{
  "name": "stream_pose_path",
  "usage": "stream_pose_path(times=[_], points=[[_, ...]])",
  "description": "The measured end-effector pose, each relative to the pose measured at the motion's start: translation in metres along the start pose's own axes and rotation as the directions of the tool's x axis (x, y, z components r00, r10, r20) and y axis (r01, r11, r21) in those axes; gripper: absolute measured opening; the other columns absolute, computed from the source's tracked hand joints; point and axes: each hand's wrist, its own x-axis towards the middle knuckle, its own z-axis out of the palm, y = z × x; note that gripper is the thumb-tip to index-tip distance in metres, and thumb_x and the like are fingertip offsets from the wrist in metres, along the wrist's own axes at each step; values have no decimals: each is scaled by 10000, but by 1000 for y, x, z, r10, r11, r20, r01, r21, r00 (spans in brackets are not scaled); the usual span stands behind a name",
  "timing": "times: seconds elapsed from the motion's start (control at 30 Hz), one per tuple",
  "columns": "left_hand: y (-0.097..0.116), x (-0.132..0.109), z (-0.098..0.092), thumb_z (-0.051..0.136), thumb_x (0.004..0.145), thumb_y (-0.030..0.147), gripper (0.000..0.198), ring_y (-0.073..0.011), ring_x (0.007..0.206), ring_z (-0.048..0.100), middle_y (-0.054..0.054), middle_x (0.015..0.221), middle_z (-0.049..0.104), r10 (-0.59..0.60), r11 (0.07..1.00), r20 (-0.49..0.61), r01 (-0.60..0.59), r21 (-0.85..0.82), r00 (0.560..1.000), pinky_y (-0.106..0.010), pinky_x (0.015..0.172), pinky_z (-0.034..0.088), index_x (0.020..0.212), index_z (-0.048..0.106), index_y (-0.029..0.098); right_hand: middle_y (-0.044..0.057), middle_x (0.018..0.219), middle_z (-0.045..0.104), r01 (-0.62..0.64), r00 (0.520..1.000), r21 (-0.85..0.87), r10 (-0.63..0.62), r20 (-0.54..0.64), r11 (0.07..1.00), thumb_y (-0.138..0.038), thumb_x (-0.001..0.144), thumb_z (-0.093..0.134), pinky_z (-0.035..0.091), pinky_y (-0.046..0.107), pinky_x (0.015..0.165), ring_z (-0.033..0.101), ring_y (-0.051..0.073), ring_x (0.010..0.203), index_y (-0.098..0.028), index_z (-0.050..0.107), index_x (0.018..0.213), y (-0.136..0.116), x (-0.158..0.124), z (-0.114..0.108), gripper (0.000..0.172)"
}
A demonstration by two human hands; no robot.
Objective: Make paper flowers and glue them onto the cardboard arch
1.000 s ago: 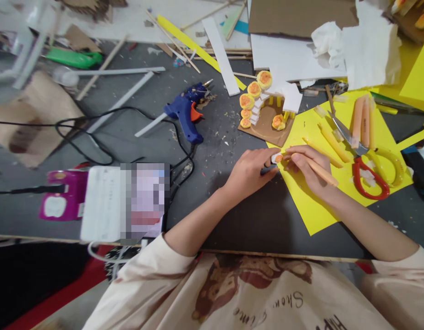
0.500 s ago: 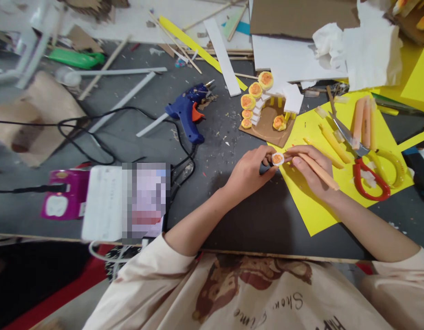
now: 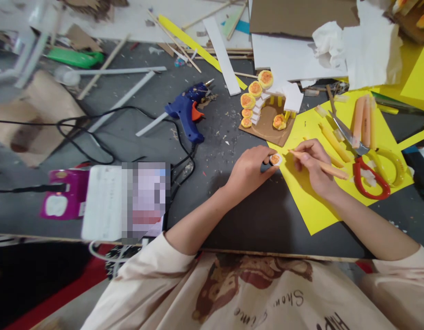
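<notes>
Here, small white piece (image 3: 275, 159), orange-centred, pinched by left hand (image 3: 249, 167), right hand (image 3: 315, 167) gripping pen (image 3: 332, 171)

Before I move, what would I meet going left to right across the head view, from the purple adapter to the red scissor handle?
Purple adapter → white box → blue glue gun → left hand → small white-and-orange piece → right hand → red scissor handle.

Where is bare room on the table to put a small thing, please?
The dark table between both forearms is bare, bordered by the yellow sheet and front edge. Between the glue gun and left hand, small scraps lie. It is crowded around the scissors and orange sticks.
</notes>
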Motion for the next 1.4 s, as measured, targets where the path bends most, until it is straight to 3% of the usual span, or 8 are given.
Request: stream_pose_path(times=[0.13, 0.3, 0.57, 0.73, 0.87, 1.4], points=[[-1, 0, 1, 666, 857, 189, 210, -165, 803, 612, -33, 886, 675, -15, 1000, 29, 14, 26, 999, -267, 723, 430, 1058, 618, 152, -11, 766, 622, 5, 995, -118, 7, 100, 993, -416, 859, 670, 407, 247, 578, 551, 107, 645, -217, 608, 859, -2, -1, -1, 209], [-1, 1, 2, 661, 858, 189, 211, -160, 799, 617, -30, 890, 678, -43, 999, 47, 41, 28, 998, -266, 723, 425, 1063, 620, 156, -15, 685, 604, -16, 993, -152, 34, 114, 988, -415, 847, 667, 377, 249, 536, 525, 110, 592, -204, 608, 824, -4, -3, -1, 220], [0, 1, 2, 644, 864, 192, 200, -166, 787, 605, -42, 880, 673, -37, 999, 29, 37, 14, 999, -271, 710, 413, 1057, 635, 143, -18, 623, 588, -20, 995, -160, 34, 90, 987, -428, 825, 678, 363, 247, 499, 500, 109, 551, -204, 625, 767, -5, -2, 1, 238], [2, 2, -2, 622, 876, 186, 210, -167, 789, 608, -43, 879, 679, -42, 999, 88, 41, 16, 995, -266, 702, 391, 1083, 644, 162, 3, 708, 651, -9, 996, -145, 22, 82, 989, -449, 826, 685, 421, 257, 540, 566, 124, 616, -206, 639, 812, -5, -2, 2, 248], [3, 3, -4, 613, 889, 197, 217, -175, 794, 610, -49, 877, 678, -29, 1000, 95, 27, 13, 995, -269, 700, 374, 1098, 652, 152, -10, 634, 606, -13, 998, -153, 22, 60, 988, -479, 812, 694, 393, 249, 507, 524, 115, 563, -204, 630, 760, -7, -2, 2, 288], [2, 2, -3, 640, 879, 211, 234, -177, 789, 602, -48, 876, 679, -38, 999, 99, 36, 24, 994, -268, 701, 368, 1107, 656, 158, -4, 693, 637, -19, 1000, -133, 22, 15, 991, -426, 797, 710, 424, 250, 541, 556, 117, 604, -203, 625, 764, -6, -1, 2, 241]])
